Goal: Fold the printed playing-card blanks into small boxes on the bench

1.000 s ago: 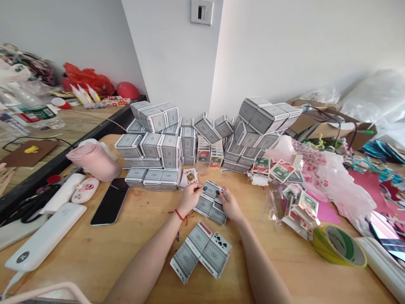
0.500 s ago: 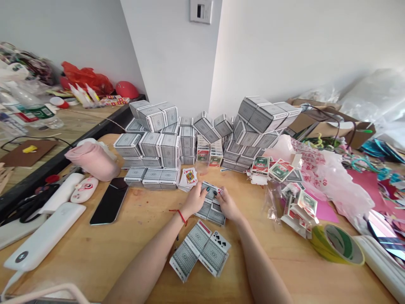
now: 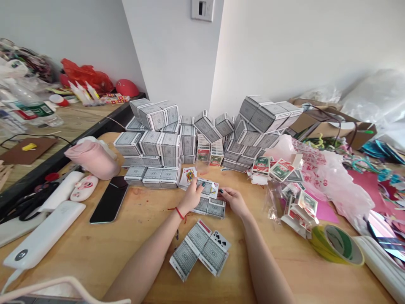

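At 6 o'clock, nearest of all, a folded-card assembly (image 3: 199,237) lay on the wooden tabletop (image 3: 126,249), ten of spades (image 3: 220,240) poking out; probably parked for easy reach. 4 o'clock: yellow tape roll (image 3: 319,237), off to the side, likely to leave working room. Centre: left hand (image 3: 190,198) clamped on a playing card (image 3: 212,190), thumb on top, presumably to steady it. Card sat over a second card assembly (image 3: 200,206); contact between the two unclear. Right hand (image 3: 234,202) was at the card's right edge, thumb and forefinger close together; couldn't tell if they pinched it. Hands apart from each other. 9 o'clock: smartphone (image 3: 109,202), flat, screen dark, apparently out of the way. 2 to 3 o'clock: card boxes (image 3: 282,170), loosely heaped, seemingly discards. 10 o'clock: loose face card (image 3: 190,173), then stacked card blocks (image 3: 151,145), presumably piled to save space. 1 o'clock, farther: tilted card blocks (image 3: 257,116).
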Tool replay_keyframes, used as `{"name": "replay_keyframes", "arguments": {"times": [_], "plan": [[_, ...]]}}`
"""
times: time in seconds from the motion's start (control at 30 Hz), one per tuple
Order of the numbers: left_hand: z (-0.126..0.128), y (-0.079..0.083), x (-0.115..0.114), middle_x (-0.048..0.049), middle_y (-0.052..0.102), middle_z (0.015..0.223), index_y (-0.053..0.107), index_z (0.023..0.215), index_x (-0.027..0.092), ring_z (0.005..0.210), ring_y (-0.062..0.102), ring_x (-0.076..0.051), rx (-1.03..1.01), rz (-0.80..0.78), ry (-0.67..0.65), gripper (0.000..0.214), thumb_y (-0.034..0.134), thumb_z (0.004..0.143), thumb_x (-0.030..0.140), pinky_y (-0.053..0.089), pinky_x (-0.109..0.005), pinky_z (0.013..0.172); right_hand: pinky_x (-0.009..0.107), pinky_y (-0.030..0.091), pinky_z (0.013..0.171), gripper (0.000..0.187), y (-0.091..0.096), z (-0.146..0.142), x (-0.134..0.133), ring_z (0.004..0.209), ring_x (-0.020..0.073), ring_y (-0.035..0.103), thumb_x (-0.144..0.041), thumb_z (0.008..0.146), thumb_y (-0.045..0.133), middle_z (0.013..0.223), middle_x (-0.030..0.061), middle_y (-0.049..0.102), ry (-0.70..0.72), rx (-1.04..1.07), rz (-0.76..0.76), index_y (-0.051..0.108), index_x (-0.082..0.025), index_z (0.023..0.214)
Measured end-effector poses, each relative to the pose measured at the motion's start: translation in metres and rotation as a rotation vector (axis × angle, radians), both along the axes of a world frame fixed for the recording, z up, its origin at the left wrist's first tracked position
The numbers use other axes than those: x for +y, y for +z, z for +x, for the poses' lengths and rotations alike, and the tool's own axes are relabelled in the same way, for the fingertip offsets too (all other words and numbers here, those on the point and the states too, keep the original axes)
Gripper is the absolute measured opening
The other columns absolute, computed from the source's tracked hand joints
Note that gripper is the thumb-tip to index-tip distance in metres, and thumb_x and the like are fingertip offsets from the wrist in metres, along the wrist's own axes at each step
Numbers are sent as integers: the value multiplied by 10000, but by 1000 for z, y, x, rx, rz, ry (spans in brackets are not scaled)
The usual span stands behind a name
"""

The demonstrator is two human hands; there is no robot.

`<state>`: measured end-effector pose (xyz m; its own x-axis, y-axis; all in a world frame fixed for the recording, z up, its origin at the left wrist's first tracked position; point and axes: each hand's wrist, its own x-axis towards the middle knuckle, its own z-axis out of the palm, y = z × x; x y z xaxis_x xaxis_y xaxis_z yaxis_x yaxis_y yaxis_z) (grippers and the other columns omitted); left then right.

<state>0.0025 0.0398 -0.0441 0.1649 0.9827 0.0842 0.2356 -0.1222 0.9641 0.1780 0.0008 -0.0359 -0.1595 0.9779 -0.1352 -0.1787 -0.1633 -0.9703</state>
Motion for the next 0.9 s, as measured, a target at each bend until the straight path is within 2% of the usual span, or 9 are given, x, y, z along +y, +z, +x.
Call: {"name": "replay_keyframes", "arguments": {"times": [0.13, 0.27, 0.47, 0.57, 0.67, 0.9], "plan": [[3, 2, -4, -50, 552, 875, 454, 936, 168, 856, 520, -179, 7, 27, -46, 154, 445, 790, 219, 394, -313, 799, 323, 478, 655, 267, -2, 0, 3, 605, 151, 584, -404, 574, 710, 683, 17, 634, -44, 24, -72, 633, -184, 705], [5, 3, -7, -31, 535, 843, 455, 919, 178, 838, 513, -170, -22, 44, -139, 150, 439, 805, 274, 397, -288, 788, 257, 447, 500, 272, 1, -8, 8, 482, 117, 537, -349, 527, 742, 557, -26, 577, -18, -18, -14, 567, -182, 650], [0, 9, -10, -18, 513, 827, 443, 917, 179, 812, 491, -150, -72, 40, -185, 164, 377, 833, 304, 396, -271, 769, 225, 400, 423, 295, 3, -20, 13, 435, 106, 500, -398, 561, 700, 502, -36, 545, -27, -107, 28, 516, -182, 643], [-2, 13, -12, -17, 520, 842, 416, 975, 174, 799, 505, -153, -48, 32, -231, 280, 509, 763, 331, 408, -275, 739, 206, 347, 382, 323, 1, -22, 14, 378, 85, 444, -438, 593, 665, 447, -44, 513, -54, -189, 26, 473, -180, 585], [-1, 14, -14, -14, 526, 868, 384, 1021, 180, 799, 520, -161, 49, 44, -198, 489, 657, 628, 277, 412, -280, 717, 197, 298, 368, 331, 0, -22, 14, 360, 74, 401, -440, 615, 645, 421, -61, 469, -47, -265, 44, 442, -182, 567], [5, 9, -12, -12, 544, 834, 413, 967, 174, 778, 539, -165, 169, 84, -122, 414, 623, 610, 160, 421, -289, 697, 201, 270, 427, 276, -5, -23, 16, 440, 77, 361, -361, 677, 589, 470, -62, 407, -72, -419, 181, 420, -183, 551]]}}
